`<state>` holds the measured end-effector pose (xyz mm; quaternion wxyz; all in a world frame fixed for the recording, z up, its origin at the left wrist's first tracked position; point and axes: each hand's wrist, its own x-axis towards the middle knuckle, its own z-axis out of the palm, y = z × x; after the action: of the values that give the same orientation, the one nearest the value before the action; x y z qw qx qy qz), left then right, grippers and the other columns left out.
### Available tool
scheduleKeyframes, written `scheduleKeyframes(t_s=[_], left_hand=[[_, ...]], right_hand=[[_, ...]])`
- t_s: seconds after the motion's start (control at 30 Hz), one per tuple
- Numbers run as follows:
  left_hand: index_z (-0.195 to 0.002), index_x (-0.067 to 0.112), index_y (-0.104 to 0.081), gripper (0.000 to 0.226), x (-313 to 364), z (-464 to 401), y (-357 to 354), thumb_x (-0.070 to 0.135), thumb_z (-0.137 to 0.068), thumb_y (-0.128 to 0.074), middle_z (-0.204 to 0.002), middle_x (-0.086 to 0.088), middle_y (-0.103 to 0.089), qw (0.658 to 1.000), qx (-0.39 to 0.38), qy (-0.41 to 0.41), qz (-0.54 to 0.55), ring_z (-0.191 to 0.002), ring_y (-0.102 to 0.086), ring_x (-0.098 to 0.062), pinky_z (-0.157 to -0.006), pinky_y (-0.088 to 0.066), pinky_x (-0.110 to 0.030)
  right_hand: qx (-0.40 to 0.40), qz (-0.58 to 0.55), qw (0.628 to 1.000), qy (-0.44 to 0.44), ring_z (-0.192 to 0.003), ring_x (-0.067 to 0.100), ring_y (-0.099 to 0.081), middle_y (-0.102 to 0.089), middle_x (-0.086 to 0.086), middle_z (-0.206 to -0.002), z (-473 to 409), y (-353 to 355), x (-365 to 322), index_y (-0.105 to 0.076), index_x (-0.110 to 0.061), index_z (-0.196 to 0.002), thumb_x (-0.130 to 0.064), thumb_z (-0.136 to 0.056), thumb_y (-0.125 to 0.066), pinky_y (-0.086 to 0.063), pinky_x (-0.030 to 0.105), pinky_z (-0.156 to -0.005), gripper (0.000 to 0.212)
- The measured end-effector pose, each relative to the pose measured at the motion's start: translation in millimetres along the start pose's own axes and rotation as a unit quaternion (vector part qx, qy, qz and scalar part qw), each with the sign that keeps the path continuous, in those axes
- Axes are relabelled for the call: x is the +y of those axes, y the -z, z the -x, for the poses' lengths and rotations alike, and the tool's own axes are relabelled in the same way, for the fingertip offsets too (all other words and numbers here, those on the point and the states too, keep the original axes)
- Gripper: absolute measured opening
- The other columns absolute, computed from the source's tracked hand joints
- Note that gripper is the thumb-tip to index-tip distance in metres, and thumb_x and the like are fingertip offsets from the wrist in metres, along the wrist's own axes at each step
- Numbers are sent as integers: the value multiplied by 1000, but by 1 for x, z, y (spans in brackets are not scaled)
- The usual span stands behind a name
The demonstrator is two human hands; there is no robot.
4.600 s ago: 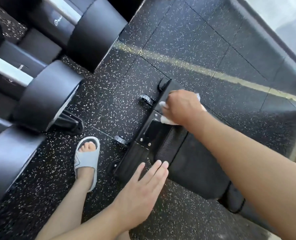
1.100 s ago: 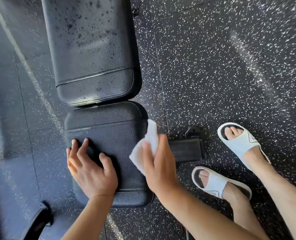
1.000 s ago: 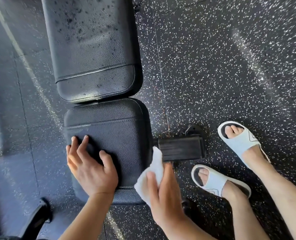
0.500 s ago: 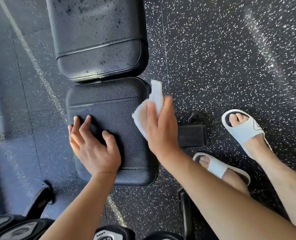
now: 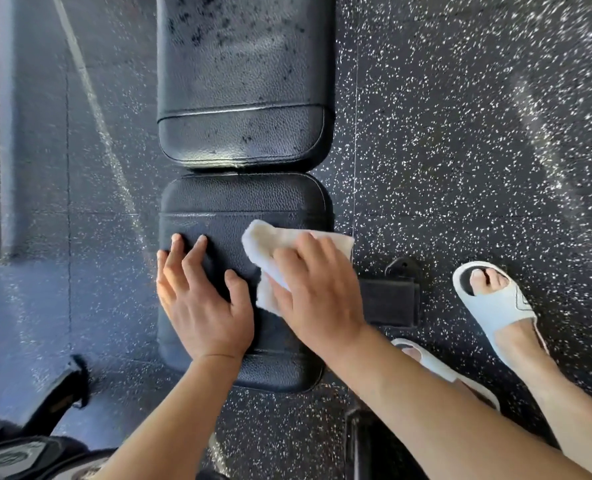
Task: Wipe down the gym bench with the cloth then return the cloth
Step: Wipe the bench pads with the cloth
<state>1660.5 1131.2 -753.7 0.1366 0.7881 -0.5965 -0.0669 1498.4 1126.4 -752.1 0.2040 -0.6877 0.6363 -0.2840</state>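
The black gym bench runs away from me: its seat pad (image 5: 239, 202) is near, and its back pad (image 5: 242, 81) beyond carries dark wet-looking specks. My left hand (image 5: 201, 306) rests flat on the left part of the seat, fingers spread. My right hand (image 5: 317, 296) presses the white cloth (image 5: 270, 242) onto the right part of the seat top, fingers laid over it. The cloth sticks out ahead of and to the left of my fingers.
A black bench frame foot (image 5: 391, 301) juts out to the right of the seat. My feet in white slides (image 5: 495, 306) stand on the speckled rubber floor (image 5: 460, 133) beside it. Dumbbell heads (image 5: 10, 457) and a black rack leg (image 5: 59, 386) sit at the bottom left.
My right hand has carried the cloth from the seat's right side edge up onto the seat top, further left. My left hand has stayed pressed on the seat.
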Motion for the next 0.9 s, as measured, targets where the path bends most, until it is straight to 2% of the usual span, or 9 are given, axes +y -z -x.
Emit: scheduleKeyframes(t_s=[0.1,0.23,0.33,0.47,0.63,0.7,0.77,0.83,0.9], left_hand=[[-148,20,-48,59,-2,-1,-1,34,-91,-48,-164,-7,-36,1000,-3,2,1,-157,-23,-36,-128,-17,-54],[-148,23,-46,59,-4,-1,-1,36,-90,-49,-166,-4,-34,1000,-10,6,-3,-158,-22,-35,-129,-16,-54],[-146,23,-47,58,-3,-1,0,38,-90,-50,-167,-1,-32,1000,-13,11,-8,-159,-20,-33,-128,-17,-55],[-146,24,-48,59,-3,0,0,40,-89,-51,-167,-1,-32,1000,-16,17,-7,-160,-19,-32,-128,-17,-57],[-144,19,-53,60,-1,-2,2,40,-88,-51,-165,-7,-38,1000,-15,17,-3,-158,-23,-37,-125,-21,-61],[-145,20,-53,60,0,-2,3,40,-88,-52,-165,-7,-38,1000,-20,21,-6,-158,-22,-37,-126,-19,-60],[-145,20,-52,59,0,-2,4,40,-89,-52,-165,-7,-37,1000,-21,21,-6,-159,-22,-37,-127,-18,-59],[-143,20,-51,58,0,-2,5,41,-89,-51,-164,-8,-38,999,-22,22,-8,-159,-22,-38,-127,-18,-59],[-144,19,-50,59,0,-2,4,41,-90,-50,-162,-10,-40,999,-24,25,-11,-158,-23,-39,-127,-18,-60]], right_hand=[[1,75,997,30,-88,31,-60,-65,7,-98,-77,-4,-2,-68,-15,-97,-20,-83,-76,-45,42,-67,17],[-123,109,980,110,-114,25,-58,-58,1,-128,-142,-20,-15,-56,-21,-133,-34,-100,-57,-48,42,-85,35],[-147,103,970,165,-107,27,-60,-60,3,-119,-138,-9,-7,-61,-18,-124,-36,-100,-59,-49,43,-83,30],[-140,101,957,232,-92,26,-62,-63,0,-100,-92,28,33,-66,-16,-104,-35,-94,-69,-52,39,-67,22],[-161,115,948,248,-80,26,-59,-57,1,-91,-90,33,47,-62,-15,-94,-19,-82,-79,-50,39,-51,21],[-162,134,944,256,-82,27,-60,-57,2,-91,-105,16,26,-60,-16,-92,-21,-82,-80,-48,41,-55,22],[-174,131,931,292,-86,27,-61,-61,4,-95,-124,-7,-3,-62,-16,-95,-23,-90,-68,-48,43,-61,11],[-194,124,922,311,-94,27,-62,-63,4,-106,-149,-35,-38,-63,-16,-108,-24,-93,-45,-49,42,-69,24],[-213,119,919,309,-105,23,-60,-60,-1,-117,-174,-65,-68,-59,-22,-121,-23,-95,-44,-46,37,-75,30]])
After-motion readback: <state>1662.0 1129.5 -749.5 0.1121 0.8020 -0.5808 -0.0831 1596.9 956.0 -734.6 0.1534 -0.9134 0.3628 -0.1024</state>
